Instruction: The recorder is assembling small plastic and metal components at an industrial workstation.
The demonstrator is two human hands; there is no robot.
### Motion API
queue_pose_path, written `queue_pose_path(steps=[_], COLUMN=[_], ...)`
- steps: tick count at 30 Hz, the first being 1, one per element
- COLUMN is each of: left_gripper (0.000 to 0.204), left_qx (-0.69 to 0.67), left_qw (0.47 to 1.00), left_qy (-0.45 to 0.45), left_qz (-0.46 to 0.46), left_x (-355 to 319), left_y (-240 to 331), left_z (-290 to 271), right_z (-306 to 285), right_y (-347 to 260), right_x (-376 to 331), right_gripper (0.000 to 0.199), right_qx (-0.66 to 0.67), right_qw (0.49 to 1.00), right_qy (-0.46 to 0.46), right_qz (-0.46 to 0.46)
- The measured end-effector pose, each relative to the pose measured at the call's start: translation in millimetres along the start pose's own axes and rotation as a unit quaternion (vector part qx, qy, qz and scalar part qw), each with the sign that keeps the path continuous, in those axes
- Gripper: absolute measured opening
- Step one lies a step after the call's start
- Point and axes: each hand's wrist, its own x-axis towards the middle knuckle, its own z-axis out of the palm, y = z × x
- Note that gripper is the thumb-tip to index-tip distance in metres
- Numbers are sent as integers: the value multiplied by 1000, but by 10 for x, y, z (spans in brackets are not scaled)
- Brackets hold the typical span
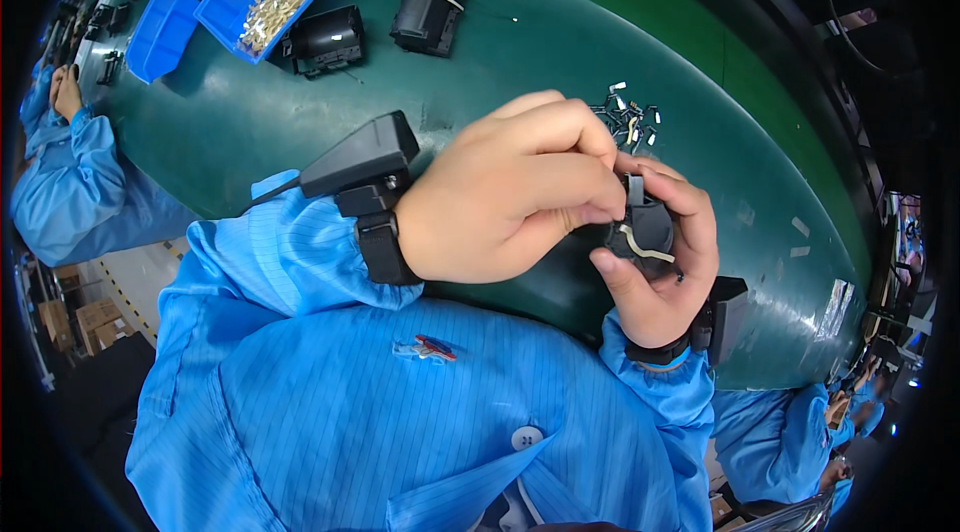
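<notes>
My right hand (690, 267) is curled around a small, rounded black plastic part (652, 225) above the table. A bent cream-coloured strip or wire (645, 249) runs across the face of this part. From the left, my left hand (505, 192) reaches over with thumb and forefinger pinched at the part's left edge; whatever lies between those fingertips is hidden. Just beyond my hands, a loose pile of small black and white pieces (635, 127) lies on the green table (755, 262).
A blue bin (222, 14) of small metallic pieces stands at the far left beside another blue bin (160, 37). Two black housings (330, 40) (430, 17) lie near them. People in blue work at the left (75, 182) and right (775, 442).
</notes>
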Motion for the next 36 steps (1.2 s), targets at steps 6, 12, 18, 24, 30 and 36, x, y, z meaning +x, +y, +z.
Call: queue_pose_path(steps=[6,12,18,24,30,36], left_gripper=[21,22,21,19,17,23], left_qx=[142,156,41,98,-91,-416], left_qw=[985,979,993,994,984,845], left_qy=[-50,-124,-109,-25,-33,-36], left_qz=[88,37,14,32,-146,-333], left_x=[15,26,-5,31,-12,22], left_y=[59,141,79,146,171,88], left_z=[-5,-20,26,-13,-41,-40], right_z=[-79,-41,12,-34,5,14], right_y=[-19,-40,-14,19,-8,14], right_x=[63,93,33,-2,33,1], right_gripper=[49,46,55,65,60,63], right_qx=[-252,-307,-227,-68,-236,-190], right_qw=[963,945,972,997,966,976], right_qy=[-54,-64,-16,-38,-33,-40], right_qz=[-76,-90,-54,24,-96,-98])
